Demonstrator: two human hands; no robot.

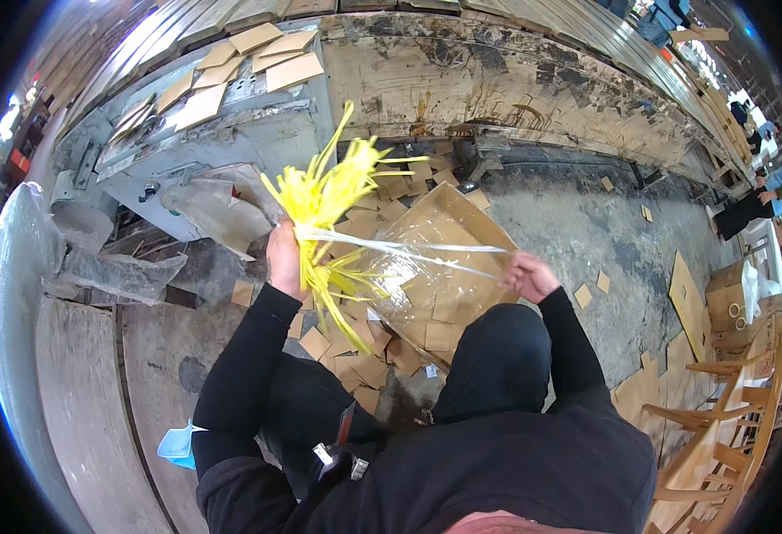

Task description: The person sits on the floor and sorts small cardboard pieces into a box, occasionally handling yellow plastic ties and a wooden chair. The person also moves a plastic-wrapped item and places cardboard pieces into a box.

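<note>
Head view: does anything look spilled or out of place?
Yes: tan square pieces lie scattered and overlapping on the floor beside the brown box, an untidy spread that looks spilled, though possibly deliberate. The yellow strips in the left hand splay unevenly.

Yellow strips partly hide the left hand.

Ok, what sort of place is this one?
Probably a woodworking or furniture workshop: a wooden chair-like frame is at lower right, small tan pieces litter the stained grey floor, and similar ones lie on a scuffed cabinet.
</note>
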